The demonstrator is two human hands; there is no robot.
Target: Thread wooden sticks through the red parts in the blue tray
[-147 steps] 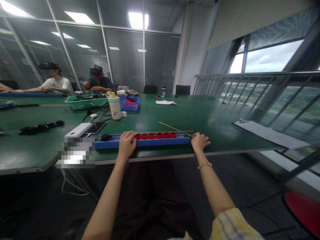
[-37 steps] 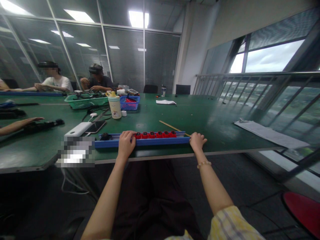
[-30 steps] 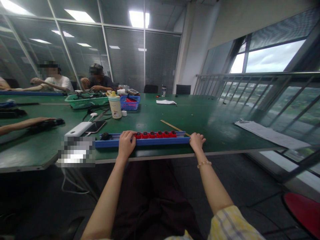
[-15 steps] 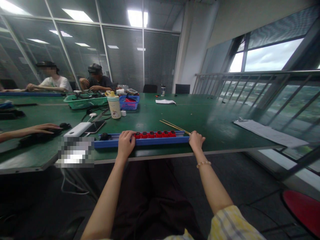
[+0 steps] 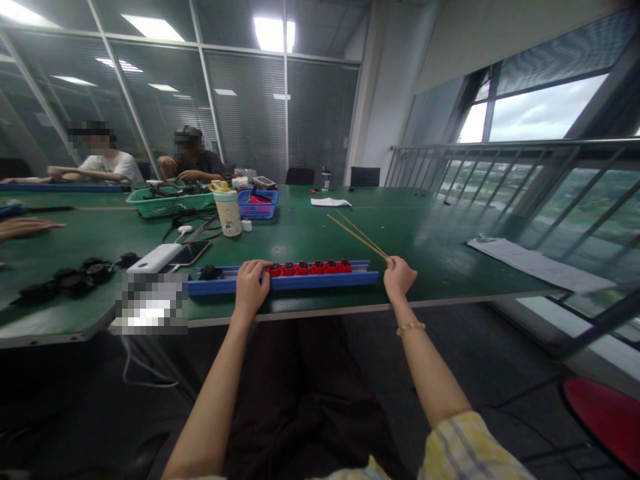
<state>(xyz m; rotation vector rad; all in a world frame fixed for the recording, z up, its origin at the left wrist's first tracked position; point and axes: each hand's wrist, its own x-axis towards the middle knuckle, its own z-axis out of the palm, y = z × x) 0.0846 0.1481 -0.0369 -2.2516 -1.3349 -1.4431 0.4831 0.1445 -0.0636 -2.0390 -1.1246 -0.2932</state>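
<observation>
A long blue channel-shaped rail (image 5: 320, 281) lies along the table's near edge. Several red blocks with black tops (image 5: 303, 268) sit in a row inside it, and a round black part (image 5: 209, 272) rests near its left end. My left hand (image 5: 253, 283) is closed over the rail just left of the red row; its fingertips are partly hidden. Off the rail's right end, my right hand (image 5: 399, 277) pinches a pair of thin wooden sticks (image 5: 357, 235), like chopsticks, by their near ends. The sticks point forward and left, slightly spread at the far tips.
Left of the rail are a white power strip (image 5: 155, 259), a phone (image 5: 190, 253) and several black round parts (image 5: 75, 279). Behind stand a cup (image 5: 229, 215), a green basket (image 5: 170, 205) and a blue basket (image 5: 258, 208). Papers (image 5: 540, 264) lie right. Another person's hand (image 5: 30, 228) is at far left.
My right hand has moved right, away from the rail's end, and the sticks have swung to point further forward. A co-worker's hand has drawn back left from the black parts. My left hand stays put.
</observation>
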